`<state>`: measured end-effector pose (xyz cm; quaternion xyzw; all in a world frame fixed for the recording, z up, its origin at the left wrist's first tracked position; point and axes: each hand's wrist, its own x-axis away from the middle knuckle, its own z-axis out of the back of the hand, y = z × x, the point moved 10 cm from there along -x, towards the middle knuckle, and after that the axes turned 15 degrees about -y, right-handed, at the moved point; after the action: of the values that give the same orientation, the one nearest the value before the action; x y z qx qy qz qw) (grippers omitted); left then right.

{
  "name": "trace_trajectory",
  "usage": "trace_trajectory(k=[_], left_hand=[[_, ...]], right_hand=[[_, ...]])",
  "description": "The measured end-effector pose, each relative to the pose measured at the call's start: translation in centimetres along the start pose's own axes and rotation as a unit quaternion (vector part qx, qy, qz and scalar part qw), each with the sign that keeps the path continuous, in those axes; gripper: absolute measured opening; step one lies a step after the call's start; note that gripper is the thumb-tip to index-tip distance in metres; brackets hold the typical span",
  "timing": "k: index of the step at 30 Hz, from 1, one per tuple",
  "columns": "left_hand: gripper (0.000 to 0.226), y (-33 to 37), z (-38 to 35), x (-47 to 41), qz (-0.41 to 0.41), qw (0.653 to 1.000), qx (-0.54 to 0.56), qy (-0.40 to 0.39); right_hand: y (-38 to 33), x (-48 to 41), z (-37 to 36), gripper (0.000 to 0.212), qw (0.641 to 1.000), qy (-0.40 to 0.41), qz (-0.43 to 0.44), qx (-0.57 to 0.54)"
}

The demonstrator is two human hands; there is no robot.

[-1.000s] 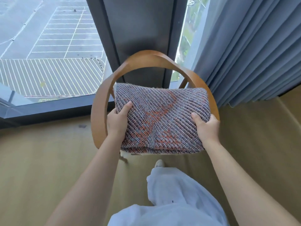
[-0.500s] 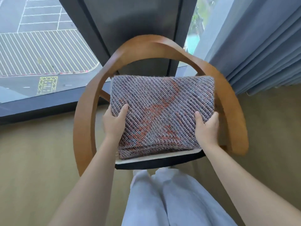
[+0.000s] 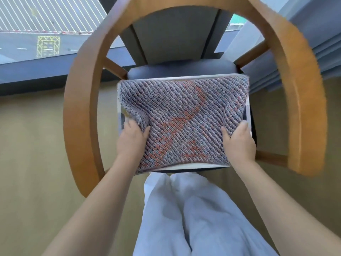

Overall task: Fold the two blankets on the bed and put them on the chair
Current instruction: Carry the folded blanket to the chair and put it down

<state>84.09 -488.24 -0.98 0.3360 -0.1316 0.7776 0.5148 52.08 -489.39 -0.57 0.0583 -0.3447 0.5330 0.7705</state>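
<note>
Hands [image 3: 131,138] [image 3: 239,143] clamped on folded blanket [image 3: 182,119] over chair [image 3: 83,100].

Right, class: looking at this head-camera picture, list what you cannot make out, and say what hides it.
- Fingers of the left hand and right hand: tucked under the folded grey-and-orange knitted blanket.
- White flat thing beneath the blanket: mostly covered.
- Curved wooden chair: top cut off, edges motion-blurred.
- Second blanket: not in view.

the folded blanket [image 3: 182,122] covers most of the chair [image 3: 83,100] seat and the white thing under it. my fingers of the left hand [image 3: 132,138] and right hand [image 3: 238,140] go beneath its near corners, hidden. chair back's top is cut off.
</note>
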Motion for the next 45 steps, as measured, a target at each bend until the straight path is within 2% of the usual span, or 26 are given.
trace_trajectory(k=[2,5,7,9,10,11,13,15,17,21,26,29,31,33,36,38,41,45], left_hand=[[0.049,0.5,-0.3,-0.6,0.000,0.999,-0.030,-0.015],[0.049,0.5,0.3,-0.9,0.045,0.998,-0.013,-0.051],[0.054,1.1,2.4,-0.2,0.051,0.998,0.015,-0.017],[0.071,3.1,5.3,1.2,-0.002,0.997,0.009,0.082],[0.080,4.4,6.1,2.0,-0.043,0.992,0.006,0.122],[0.088,5.7,6.1,2.5,-0.088,0.987,0.002,0.136],[0.106,7.5,3.7,2.0,-0.157,0.981,-0.032,0.106],[0.121,7.4,0.5,0.3,-0.178,0.977,-0.101,0.056],[0.128,5.4,-1.8,-1.8,-0.151,0.978,-0.145,0.012],[0.138,3.1,-4.2,-5.8,-0.107,0.975,-0.185,-0.065],[0.142,2.9,-5.4,-7.6,-0.110,0.972,-0.167,-0.124],[0.138,3.6,-4.1,-6.2,-0.097,0.974,-0.174,-0.105],[0.129,4.1,-3.7,-3.7,-0.074,0.986,-0.133,-0.073],[0.122,3.5,-4.5,0.1,-0.037,0.996,-0.059,-0.054],[0.123,1.4,-6.5,4.0,-0.005,0.999,-0.002,-0.041],[0.126,0.4,-7.8,3.0,-0.001,0.996,0.011,-0.091],[0.134,0.2,-9.8,0.0,-0.005,0.983,-0.010,-0.181],[0.139,0.3,-11.5,-1.8,0.007,0.972,-0.045,-0.229]], right_hand=[[-0.1,-0.2,-0.5,0.046,1.000,0.001,-0.005,0.029],[-0.6,-0.4,-0.2,0.054,0.999,-0.025,-0.032,0.032],[-2.3,0.3,1.9,0.070,1.000,-0.004,-0.003,0.027],[-6.2,1.9,5.1,0.085,0.991,0.076,0.112,-0.003],[-8.3,2.3,5.8,0.089,0.982,0.086,0.167,-0.005],[-10.1,2.1,5.4,0.094,0.976,0.071,0.207,0.021],[-11.7,0.2,2.6,0.102,0.968,0.018,0.228,0.104],[-10.2,-2.9,-0.6,0.107,0.965,-0.030,0.201,0.166],[-7.7,-5.7,-3.2,0.107,0.958,-0.060,0.178,0.216],[-6.0,-8.9,-6.5,0.106,0.951,-0.101,0.177,0.231],[-5.9,-9.8,-7.6,0.107,0.951,-0.131,0.164,0.227],[-6.6,-7.2,-6.1,0.106,0.952,-0.127,0.195,0.198],[-5.7,-4.0,-4.6,0.102,0.964,-0.085,0.206,0.144],[-3.5,-0.6,-4.2,0.105,0.975,-0.059,0.175,0.120],[-1.4,0.9,-6.1,0.117,0.973,-0.115,0.102,0.171],[-0.8,-0.6,-7.8,0.125,0.958,-0.171,0.070,0.221],[-0.5,-3.3,-10.0,0.132,0.944,-0.205,0.066,0.251],[-0.5,-4.6,-11.3,0.138,0.936,-0.221,0.050,0.270]])
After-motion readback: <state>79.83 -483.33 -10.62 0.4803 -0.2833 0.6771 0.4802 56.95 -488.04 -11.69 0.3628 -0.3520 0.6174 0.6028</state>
